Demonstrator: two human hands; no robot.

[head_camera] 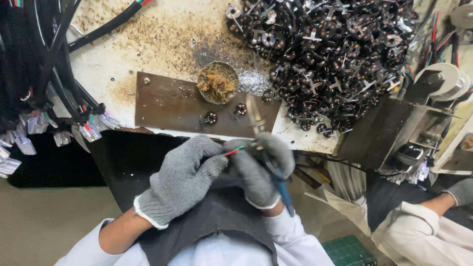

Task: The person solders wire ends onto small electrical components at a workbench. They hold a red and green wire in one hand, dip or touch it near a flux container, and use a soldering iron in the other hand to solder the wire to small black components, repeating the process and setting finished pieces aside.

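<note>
Both of my hands wear grey knit gloves. My left hand (185, 177) is closed around the end of a cable, and thin red and green wires (232, 151) stick out of its fingers toward the right. My right hand (258, 165) grips a blue-handled soldering iron (276, 177), whose metal tip (254, 116) points up over the brown plate (167, 103). The two hands touch just below the bench edge. Two small black round parts (211, 117) lie on the plate near the tip.
A big heap of black round parts with metal pins (335, 54) fills the bench's upper right. A round tin of brown residue (217, 82) sits beside silvery scraps (253, 81). Black cables with clear plugs (54, 98) hang at left. Another person's gloved hand (460, 191) and a grey machine (394, 128) are at right.
</note>
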